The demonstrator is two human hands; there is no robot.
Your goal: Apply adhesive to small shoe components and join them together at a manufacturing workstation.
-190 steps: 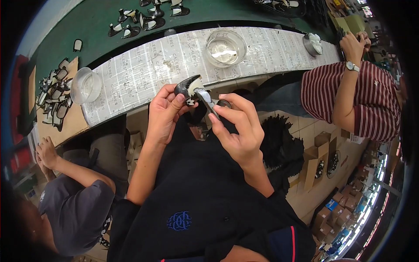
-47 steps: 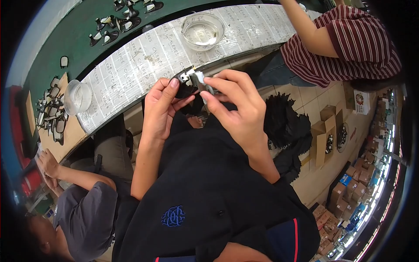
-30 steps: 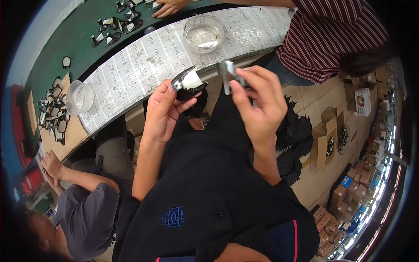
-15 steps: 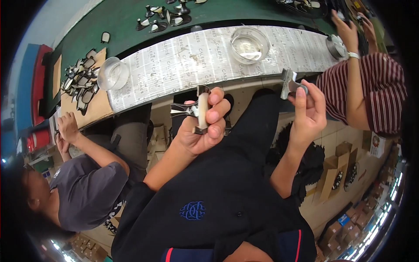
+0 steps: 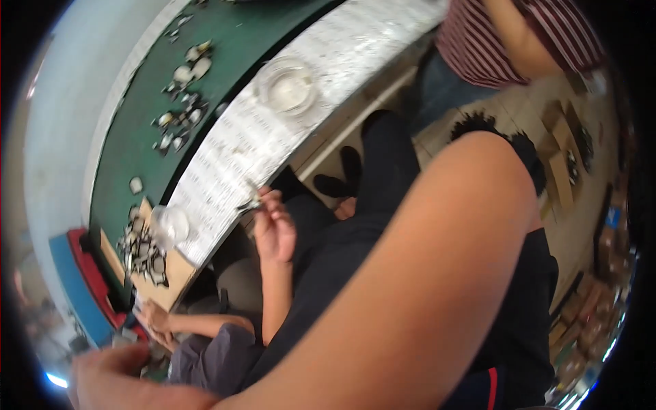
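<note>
My left hand [image 5: 275,225] is closed at the front edge of the bench. Between its fingertips sits a small dark, glossy flared piece [image 5: 250,204], blurred, its exact kind unclear. My right forearm sweeps very large across the view from the right down to the lower left. At its end my right hand [image 5: 113,379] is close to the camera and smeared by motion, so its fingers and anything in them cannot be made out. Beyond the left hand, a round clear bowl [image 5: 287,87] stands on the bench's pale covering [image 5: 232,147].
Another clear tub [image 5: 171,225] stands by a pile of dark-rimmed pieces [image 5: 145,249] on cardboard [image 5: 179,266]. Several similar dark parts [image 5: 184,119] lie on the green surface [image 5: 123,160]. A co-worker's hands [image 5: 156,318] are at lower left; another person in a striped shirt [image 5: 471,48] is at upper right.
My view has turned and tilted. My right hand, which held a grey metal tool, has swung across to the lower left near the camera. My left hand still holds the dark piece.
</note>
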